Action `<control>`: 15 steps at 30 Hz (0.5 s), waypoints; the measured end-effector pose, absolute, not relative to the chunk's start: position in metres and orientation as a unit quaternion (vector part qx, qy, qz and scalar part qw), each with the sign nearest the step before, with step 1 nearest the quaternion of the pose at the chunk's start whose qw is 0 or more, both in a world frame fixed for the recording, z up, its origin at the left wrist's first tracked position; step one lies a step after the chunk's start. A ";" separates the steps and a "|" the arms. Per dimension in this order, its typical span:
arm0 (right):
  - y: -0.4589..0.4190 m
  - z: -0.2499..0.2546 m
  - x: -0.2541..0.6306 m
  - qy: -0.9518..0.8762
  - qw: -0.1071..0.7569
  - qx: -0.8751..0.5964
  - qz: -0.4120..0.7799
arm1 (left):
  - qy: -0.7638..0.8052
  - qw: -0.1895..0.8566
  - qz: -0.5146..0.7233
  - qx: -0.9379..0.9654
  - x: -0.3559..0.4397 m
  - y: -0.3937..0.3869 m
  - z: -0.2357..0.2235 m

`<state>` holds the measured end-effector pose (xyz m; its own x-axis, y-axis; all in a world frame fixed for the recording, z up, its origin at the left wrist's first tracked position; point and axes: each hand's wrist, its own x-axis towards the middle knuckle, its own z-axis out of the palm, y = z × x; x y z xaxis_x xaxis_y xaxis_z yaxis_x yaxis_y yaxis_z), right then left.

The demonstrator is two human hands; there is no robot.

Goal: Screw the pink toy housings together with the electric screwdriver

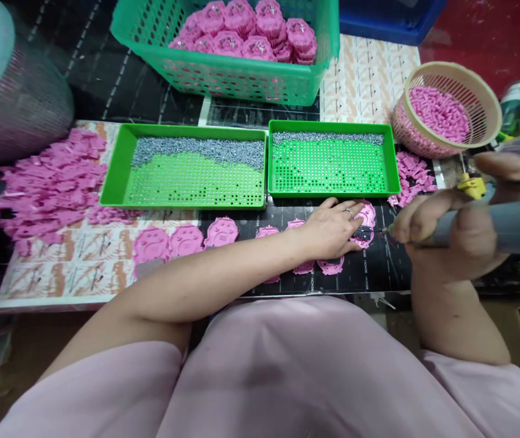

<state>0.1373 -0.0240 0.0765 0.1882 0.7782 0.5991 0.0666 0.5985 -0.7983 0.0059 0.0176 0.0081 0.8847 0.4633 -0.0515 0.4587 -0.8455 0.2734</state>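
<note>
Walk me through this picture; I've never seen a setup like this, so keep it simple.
There is no machine here, just a person's two bare hands, seen from a camera worn on the head, looking forward and down.

The left hand rests its fingers on a flat pink plastic piece on the black worktable. The right hand grips a grey cylindrical tool, its narrow tip pointing toward that piece.

Beyond the hands sit two shallow green perforated trays holding small silvery metal parts. Further back, a large teal plastic basket holds stacked pink pieces; a round cream basket holds smaller ones. A loose pink heap lies at the left.
</note>
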 end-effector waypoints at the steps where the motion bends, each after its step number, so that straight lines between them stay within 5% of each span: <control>1: -0.026 0.072 0.135 -0.584 0.689 -0.340 0.260 | 0.242 0.140 0.007 0.960 0.006 0.018 0.009; 15: -0.026 0.050 0.139 -0.593 0.670 -0.308 0.324 | 0.238 0.147 0.034 0.960 0.006 0.018 0.006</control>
<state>0.1392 -0.0263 0.0498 0.0874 0.7987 0.5953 -0.0688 0.6010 -0.7963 0.0056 0.0182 0.0057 0.8845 0.4665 -0.0046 0.4466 -0.8438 0.2976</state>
